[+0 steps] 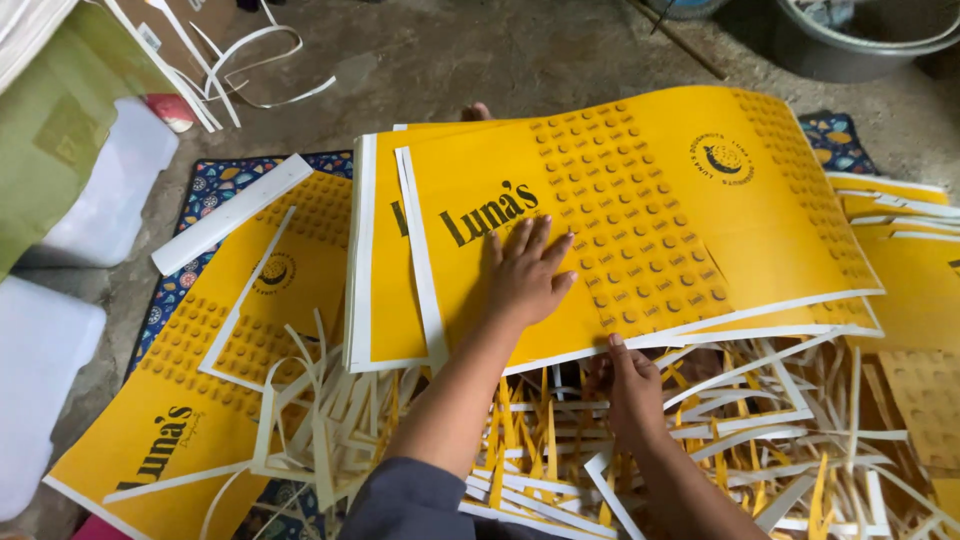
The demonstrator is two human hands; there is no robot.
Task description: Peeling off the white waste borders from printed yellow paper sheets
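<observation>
On the concrete floor (480,60) there's a big mess of yellow printed sheets, and the person is working right in the middle of it. The left hand (527,275) lies flat on top of the stack of yellow sheets (640,210), fingers (540,238) spread wide and pressing down, not gripping anything. The right hand (628,385) is at the near edge of that same stack, fingertips tucked up against the white border at the bottom edge; looks like it's pinching or lifting the edge, but I honestly can't tell how tight the fingers are, since part of the hand sits under the sheets.

The stack itself sits in the center, slightly raised and bowed, with its near edge resting over a heap of cut paper strips (560,450), white and yellow, all tangled up. Off to the left there's another yellow sheet (190,400) lying flat with a rectangle cut out of it, on top of a patterned blue mat (215,185). A long white strip (232,213) lies across that sheet's upper corner. More yellow sheets (900,200) are piled on the right. Up top right is a grey basin (860,45), well away from the hands, and some loose white trimmings (240,65) curl on the floor at top left.
</observation>
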